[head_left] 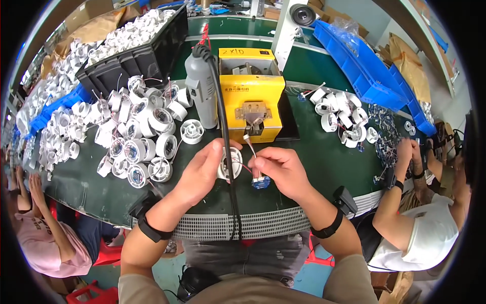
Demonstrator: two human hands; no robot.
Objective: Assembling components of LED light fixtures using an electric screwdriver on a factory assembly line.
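Note:
My left hand (202,169) is closed on the edge of a round white plastic housing (222,171). A black cable hanging in front hides part of that housing. Thumb and fingers of my right hand (281,171) pinch thin wires (252,148) that end in a small white connector (246,137). Just below those fingers hangs a small blue circuit board (260,182). A thin red wire (245,164) runs between the housing and the right hand. Right behind both hands stands a yellow machine (251,99) with a metal fixture on its front, close to the connector.
Many white housings with wires (144,129) are heaped at left, beside a grey cylindrical tool (202,86). A smaller pile of housings (347,116) and wired boards (383,134) lie right. Black (136,66) and blue bins (357,71) stand behind. Co-workers sit at both sides.

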